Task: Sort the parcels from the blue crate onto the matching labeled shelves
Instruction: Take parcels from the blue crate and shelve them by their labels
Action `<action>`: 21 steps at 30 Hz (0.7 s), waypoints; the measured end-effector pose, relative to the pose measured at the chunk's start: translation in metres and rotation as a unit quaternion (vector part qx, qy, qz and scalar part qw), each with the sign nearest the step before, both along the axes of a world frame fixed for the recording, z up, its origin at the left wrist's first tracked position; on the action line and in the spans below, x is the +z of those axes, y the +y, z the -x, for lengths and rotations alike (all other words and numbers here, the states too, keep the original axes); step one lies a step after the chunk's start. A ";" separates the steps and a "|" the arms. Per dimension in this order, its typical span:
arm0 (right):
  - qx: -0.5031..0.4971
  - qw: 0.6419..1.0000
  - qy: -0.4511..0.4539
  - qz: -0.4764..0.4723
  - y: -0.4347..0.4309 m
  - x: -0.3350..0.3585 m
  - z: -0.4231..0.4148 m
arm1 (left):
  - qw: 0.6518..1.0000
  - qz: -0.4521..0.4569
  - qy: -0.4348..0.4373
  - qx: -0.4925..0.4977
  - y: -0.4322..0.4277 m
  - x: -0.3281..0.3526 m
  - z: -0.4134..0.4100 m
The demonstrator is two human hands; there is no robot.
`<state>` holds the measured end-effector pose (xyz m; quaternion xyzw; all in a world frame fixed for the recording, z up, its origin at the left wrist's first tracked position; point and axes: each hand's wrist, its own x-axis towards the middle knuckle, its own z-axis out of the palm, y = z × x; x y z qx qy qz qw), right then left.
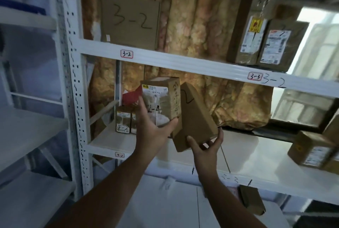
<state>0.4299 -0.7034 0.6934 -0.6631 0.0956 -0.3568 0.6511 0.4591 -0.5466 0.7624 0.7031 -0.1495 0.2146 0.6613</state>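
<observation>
My left hand grips a small brown parcel with a white label and a handwritten "2-4", held upright in front of the white rack. Beside it, my right hand holds a flat brown parcel from below, tilted, with a handwritten "2" on its face. The two parcels touch side by side. Above them runs a shelf beam with a tag "3-2" at the left and a tag "3-3" at the right. The lower shelf carries a small tag on its front edge. No blue crate is in view.
A big box marked "3-2" stands on the upper shelf, with two labelled boxes at its right. Small boxes marked "4-2" sit at the lower shelf's back left, another box at far right. A second rack stands left.
</observation>
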 end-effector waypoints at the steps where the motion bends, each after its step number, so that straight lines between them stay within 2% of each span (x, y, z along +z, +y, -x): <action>1: -0.002 1.000 -0.015 -0.003 0.004 0.010 -0.002 | 1.000 -0.004 -0.014 0.002 0.002 0.010 -0.001; 10: -0.010 0.982 -0.187 -0.005 0.028 0.124 -0.017 | 0.991 0.003 -0.131 -0.002 0.018 0.129 -0.011; 14: -0.067 0.977 -0.197 0.043 0.040 0.162 -0.017 | 0.984 0.013 -0.180 0.005 0.023 0.169 -0.007; 21: -0.054 0.961 -0.269 0.020 0.045 0.194 -0.020 | 0.965 0.037 -0.258 -0.004 0.027 0.199 0.005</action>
